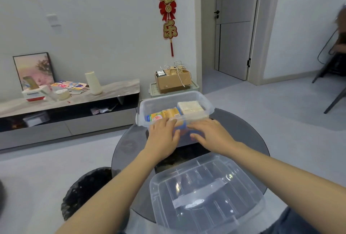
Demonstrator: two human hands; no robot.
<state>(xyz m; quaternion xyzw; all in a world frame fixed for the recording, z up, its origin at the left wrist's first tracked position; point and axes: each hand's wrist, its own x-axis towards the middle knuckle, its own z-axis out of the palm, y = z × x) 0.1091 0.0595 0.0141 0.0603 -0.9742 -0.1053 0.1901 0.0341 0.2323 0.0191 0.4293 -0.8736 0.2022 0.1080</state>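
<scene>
A clear plastic storage box (159, 101) stands on the far side of a round dark glass table (129, 145). Inside it lie a colourful yellow and blue packet (164, 115) and a pale cream block (191, 108). My left hand (164, 136) lies on the box's near rim and front wall, fingers reaching over the edge. My right hand (209, 134) rests against the near wall beside it, fingers fairly straight. The box's clear lid (206, 194) lies on the near edge of the table, close to me.
A low TV cabinet (74, 99) on the left carries a picture frame, a cream cone of yarn, cards and small boxes. A cardboard box (173, 81) sits on a green crate behind the table. A door and a chair stand at the right.
</scene>
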